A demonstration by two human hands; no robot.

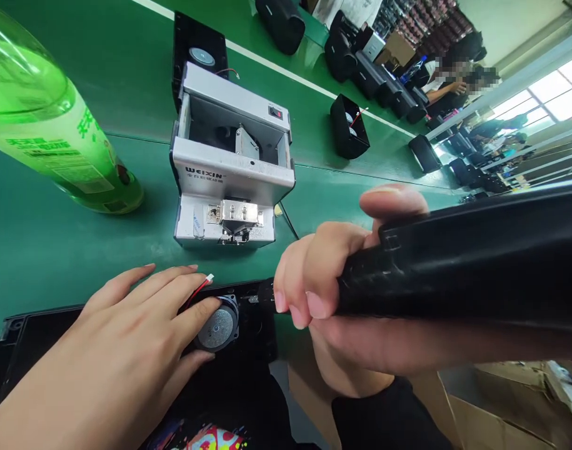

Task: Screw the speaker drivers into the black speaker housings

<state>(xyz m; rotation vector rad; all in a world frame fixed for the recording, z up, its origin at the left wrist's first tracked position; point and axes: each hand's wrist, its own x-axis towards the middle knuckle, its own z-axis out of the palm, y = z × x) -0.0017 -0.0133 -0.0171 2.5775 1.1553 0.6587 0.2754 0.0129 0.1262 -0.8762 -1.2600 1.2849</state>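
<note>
My right hand (346, 281) is wrapped round the thick black body of a power screwdriver (454, 262), its thumb along the top. The screwdriver's thin bit (253, 300) points left at the rim of a round speaker driver (219, 328). This speaker lies magnet side up on a long black speaker housing (46, 328). Resting over the housing is my left hand (140, 331), three fingers stretched forward, with thumb and index finger at opposite sides of the speaker. Beside its fingertips a red wire with a white plug (209, 277) sticks up. Whether the bit touches a screw is hidden.
A WEIXIN screw feeder (229, 169) stands ahead on the green table (145, 187). A green bottle (65, 125) is at the left. Behind are a black panel with a speaker (199, 37) and a black box (349, 128). People (447, 87) work far right; cardboard (492, 425) lies below.
</note>
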